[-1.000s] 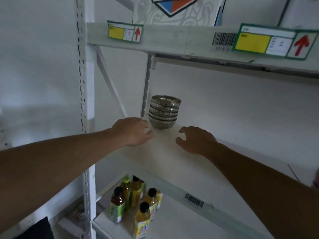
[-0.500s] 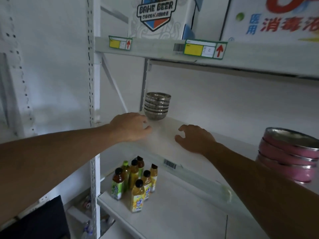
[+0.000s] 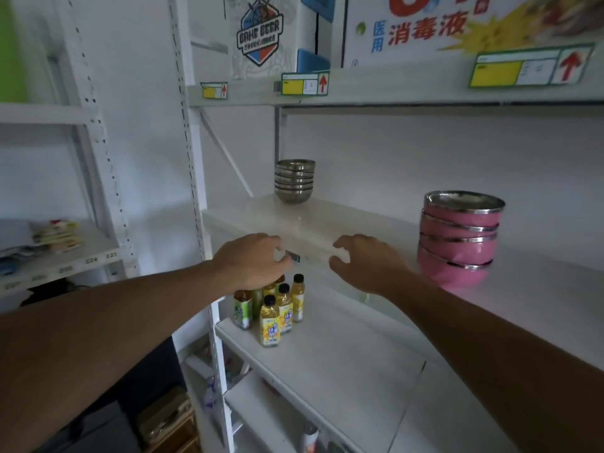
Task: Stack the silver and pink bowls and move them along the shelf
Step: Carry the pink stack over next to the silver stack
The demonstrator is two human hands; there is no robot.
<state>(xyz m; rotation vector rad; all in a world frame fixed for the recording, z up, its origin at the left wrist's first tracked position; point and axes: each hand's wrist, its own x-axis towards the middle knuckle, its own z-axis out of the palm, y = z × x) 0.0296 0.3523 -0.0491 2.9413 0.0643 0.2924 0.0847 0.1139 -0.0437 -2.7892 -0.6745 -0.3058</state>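
Both hands empty, fingers loosely curled: left hand [image 3: 251,259] and right hand [image 3: 366,263] mid-frame at the shelf [image 3: 343,223] edge. Silver bowls [image 3: 294,180] stacked center, pink bowls [image 3: 459,238] stacked right.

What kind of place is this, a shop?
Probably a shop or stockroom. White metal shelves carry yellow price tags with red arrows, a barcode sticker marks the shelf edge, and yellow-labelled drink bottles stand grouped below.

Left hand [image 3: 251,261] hides some bottles [image 3: 271,312]; barcode label [image 3: 293,256] partly covered, boxes [image 3: 425,27] cut off above
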